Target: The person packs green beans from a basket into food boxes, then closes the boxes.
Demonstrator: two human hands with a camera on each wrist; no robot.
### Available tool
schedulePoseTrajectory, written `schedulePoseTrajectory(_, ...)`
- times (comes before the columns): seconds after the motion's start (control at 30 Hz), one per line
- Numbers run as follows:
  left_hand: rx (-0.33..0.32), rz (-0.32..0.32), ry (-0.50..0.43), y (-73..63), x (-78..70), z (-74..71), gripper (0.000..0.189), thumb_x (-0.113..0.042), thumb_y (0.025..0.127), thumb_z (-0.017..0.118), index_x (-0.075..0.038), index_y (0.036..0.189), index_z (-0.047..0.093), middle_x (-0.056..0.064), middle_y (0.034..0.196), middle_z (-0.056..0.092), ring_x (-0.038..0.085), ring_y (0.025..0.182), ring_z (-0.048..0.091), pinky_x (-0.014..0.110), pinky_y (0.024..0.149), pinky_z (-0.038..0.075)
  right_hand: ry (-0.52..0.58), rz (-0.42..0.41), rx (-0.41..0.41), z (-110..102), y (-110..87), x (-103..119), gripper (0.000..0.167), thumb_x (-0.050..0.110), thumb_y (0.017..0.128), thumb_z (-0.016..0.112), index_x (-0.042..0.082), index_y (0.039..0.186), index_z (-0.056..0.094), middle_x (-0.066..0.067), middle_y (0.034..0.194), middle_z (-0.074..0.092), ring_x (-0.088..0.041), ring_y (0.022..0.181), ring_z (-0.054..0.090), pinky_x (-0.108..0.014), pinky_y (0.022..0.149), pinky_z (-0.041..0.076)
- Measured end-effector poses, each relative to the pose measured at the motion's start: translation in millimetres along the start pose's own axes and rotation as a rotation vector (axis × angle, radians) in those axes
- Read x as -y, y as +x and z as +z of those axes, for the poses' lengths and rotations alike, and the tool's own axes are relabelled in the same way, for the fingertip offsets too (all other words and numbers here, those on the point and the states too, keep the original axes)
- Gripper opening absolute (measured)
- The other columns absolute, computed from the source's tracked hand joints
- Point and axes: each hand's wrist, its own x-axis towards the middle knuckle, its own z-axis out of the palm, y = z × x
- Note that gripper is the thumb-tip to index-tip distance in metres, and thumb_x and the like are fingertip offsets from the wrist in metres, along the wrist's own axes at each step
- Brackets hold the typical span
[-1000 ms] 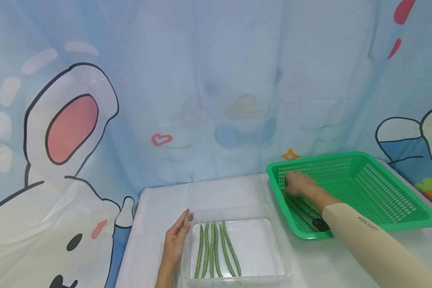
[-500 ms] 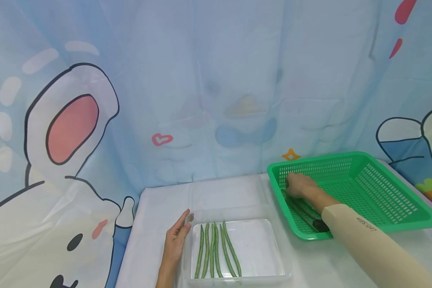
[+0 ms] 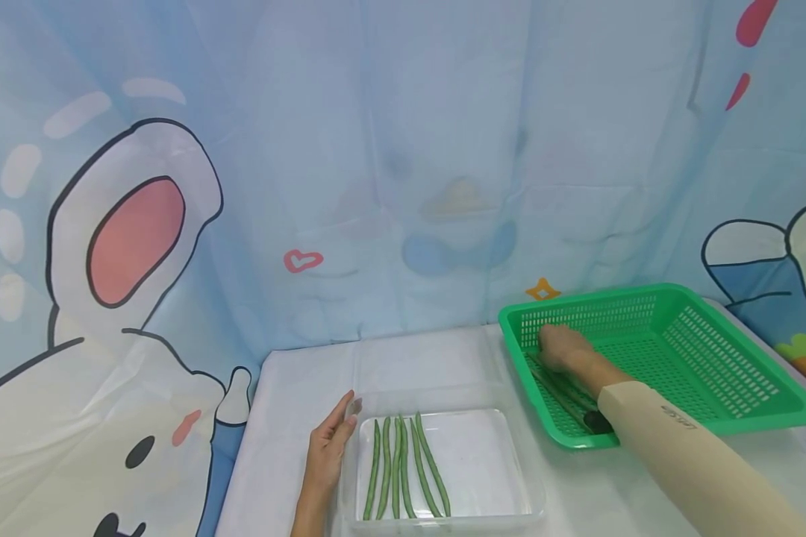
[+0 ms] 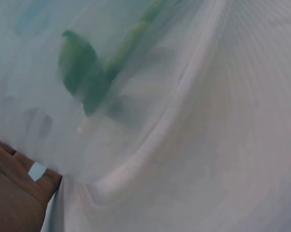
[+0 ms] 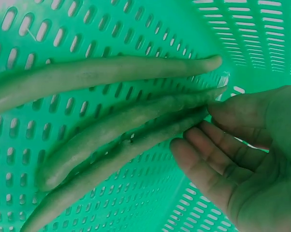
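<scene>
My left hand (image 3: pixel 327 447) holds the left wall of a clear plastic box (image 3: pixel 536 485), its thumb over the rim. Several green beans (image 3: pixel 395 466) lie lengthwise, side by side, in the left half of that box. In the left wrist view, part of the left hand (image 4: pixel 20 188) shows at the lower left corner. My right hand (image 3: pixel 564 347) is inside a green plastic basket (image 3: pixel 745 425), by its left wall. Seen from the right wrist, thumb and fingers of the right hand (image 5: pixel 242 159) pinch the tip of a green bean (image 5: pixel 111 166); two more beans lie alongside.
A white cloth (image 3: pixel 403 362) covers the table. Behind it hangs a pale blue curtain (image 3: pixel 376 149) with cartoon prints. The basket stands at the right, with its raised slotted walls near the curtain. A dark wrist camera (image 3: pixel 598 421) sits under the right forearm.
My right hand has shifted slightly to the right inside the basket, away from its left wall. My left hand and the box have stayed in place.
</scene>
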Motion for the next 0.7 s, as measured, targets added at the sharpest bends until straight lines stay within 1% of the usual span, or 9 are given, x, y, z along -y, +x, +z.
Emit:
schedulePoseTrajectory(0.07,0.0,-0.004,0.003,-0.2,0.0,-0.4,0.051,-0.023,0.107,0.059,-0.006,0.155,0.05,0.013,0.154,0.054,0.025,0.146,0.048,0.008,0.11,0.036,0.001,-0.007,-0.002,1.4,1.3,0.7,0.021,0.003,0.098,0.055,0.007,0.077,0.054,-0.009,0.069,0.054,-0.021,0.063,0.049,-0.034,0.059,0.041)
schedulePoseTrajectory(0.17,0.003,-0.005,0.001,-0.6,0.0,-0.6,0.052,-0.024,0.107,0.059,-0.007,0.155,0.049,0.014,0.155,0.054,0.026,0.146,0.048,0.008,0.109,0.036,0.001,-0.009,0.002,2.2,2.2,1.6,0.023,0.003,0.097,0.055,0.009,0.075,0.053,-0.007,0.068,0.053,-0.02,0.063,0.049,-0.034,0.059,0.041)
schedulePoseTrajectory(0.37,0.005,-0.002,-0.02,-0.1,0.2,0.2,0.051,-0.021,0.107,0.059,-0.005,0.155,0.049,0.015,0.155,0.053,0.026,0.146,0.048,0.009,0.109,0.037,-0.014,-0.013,0.002,2.8,2.5,1.1,0.018,0.001,0.095,0.054,0.007,0.078,0.053,-0.009,0.071,0.054,-0.022,0.066,0.048,-0.035,0.061,0.042)
schedulePoseTrajectory(0.5,0.0,-0.006,-0.011,0.0,-0.7,0.6,0.05,-0.021,0.107,0.059,-0.006,0.154,0.05,0.014,0.155,0.053,0.024,0.147,0.047,0.008,0.109,0.036,-0.02,-0.031,-0.003,2.7,2.0,0.8,0.017,0.0,0.093,0.053,0.007,0.078,0.052,-0.009,0.071,0.054,-0.022,0.066,0.048,-0.035,0.061,0.042)
schedulePoseTrajectory(0.6,-0.003,-0.01,-0.003,-0.4,-1.3,0.4,0.05,-0.022,0.107,0.059,-0.007,0.154,0.05,0.014,0.155,0.054,0.025,0.147,0.047,0.008,0.109,0.036,-0.012,-0.045,-0.007,1.7,1.1,0.7,0.014,0.0,0.094,0.053,0.003,0.082,0.057,-0.012,0.075,0.06,-0.024,0.067,0.052,-0.036,0.062,0.045)
schedulePoseTrajectory(0.67,-0.002,-0.013,-0.002,-0.8,-1.4,0.1,0.05,-0.022,0.107,0.059,-0.008,0.155,0.05,0.013,0.154,0.054,0.025,0.146,0.048,0.008,0.109,0.037,-0.015,-0.063,-0.03,-0.1,-0.3,1.1,0.01,0.0,0.095,0.054,-0.001,0.088,0.061,-0.015,0.081,0.064,-0.026,0.071,0.058,-0.039,0.063,0.049)
schedulePoseTrajectory(0.7,-0.002,-0.012,0.0,-0.9,-1.6,0.1,0.05,-0.021,0.107,0.059,-0.008,0.155,0.05,0.013,0.154,0.054,0.026,0.146,0.048,0.008,0.109,0.037,-0.01,-0.073,-0.041,-1.3,-1.1,1.8,0.01,-0.001,0.095,0.053,-0.002,0.089,0.062,-0.016,0.082,0.065,-0.027,0.072,0.058,-0.039,0.063,0.049)
